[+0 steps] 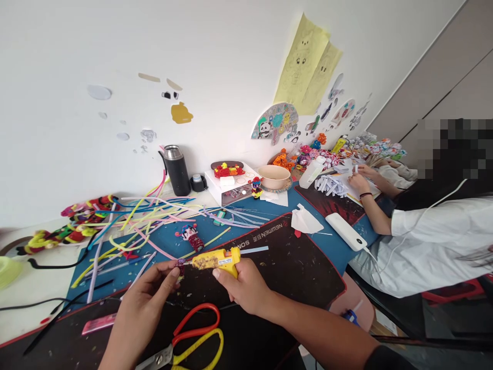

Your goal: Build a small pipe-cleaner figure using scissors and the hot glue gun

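My right hand (248, 288) is wrapped round the handle of a yellow hot glue gun (210, 260), with a pale glue stick (254, 250) jutting from its back. Its nozzle points left, at my left hand (148, 295). Between the thumb and fingers of that hand is a small purple pipe-cleaner piece (181, 265), partly hidden; whether the nozzle touches it I cannot tell. Just beyond lies a small pipe-cleaner figure (191, 237) with a dark red body. Scissors (197, 336) with one red and one yellow handle lie open nearest me, on the black mat (285, 277).
Loose pipe cleaners (134, 218) spread over the left side. Behind stand a black thermos (177, 172), a white box (225, 191) and a beige bowl (274, 177). A white power bank (345, 232) lies at right. There a person in a white sleeve (435, 221) handles paper strips.
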Tool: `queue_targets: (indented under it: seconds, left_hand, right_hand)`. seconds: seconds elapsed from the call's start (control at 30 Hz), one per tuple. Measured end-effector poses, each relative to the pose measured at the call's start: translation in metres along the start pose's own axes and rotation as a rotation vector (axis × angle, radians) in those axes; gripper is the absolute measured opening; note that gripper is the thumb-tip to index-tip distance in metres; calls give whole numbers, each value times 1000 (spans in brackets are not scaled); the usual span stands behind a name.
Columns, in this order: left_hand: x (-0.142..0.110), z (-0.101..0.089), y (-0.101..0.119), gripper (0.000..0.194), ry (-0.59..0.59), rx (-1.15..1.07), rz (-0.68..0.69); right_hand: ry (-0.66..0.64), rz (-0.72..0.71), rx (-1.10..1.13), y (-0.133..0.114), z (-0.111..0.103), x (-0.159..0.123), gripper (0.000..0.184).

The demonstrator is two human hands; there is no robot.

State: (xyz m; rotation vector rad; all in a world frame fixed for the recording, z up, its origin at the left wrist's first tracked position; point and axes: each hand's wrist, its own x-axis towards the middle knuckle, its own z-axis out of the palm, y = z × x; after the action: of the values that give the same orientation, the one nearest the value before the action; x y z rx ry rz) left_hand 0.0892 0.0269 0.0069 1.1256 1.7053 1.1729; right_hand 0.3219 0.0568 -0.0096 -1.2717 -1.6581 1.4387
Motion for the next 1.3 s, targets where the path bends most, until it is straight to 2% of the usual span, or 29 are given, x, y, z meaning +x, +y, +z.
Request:
queue_targets:
  seconds: [0.5,0.93,1.3]
  left_hand:
    - [1,0,-3,65,7,7,-8]
    - [0,2,-1,68,5,-43,-64]
    - [2,1,-7,69,-20,-10,-48]
  right_hand:
    - [-12,31,25,0,0,0,66]
    - [-20,28,34,0,2,-1,63]
    - [-22,15,61,4,6,0,58]
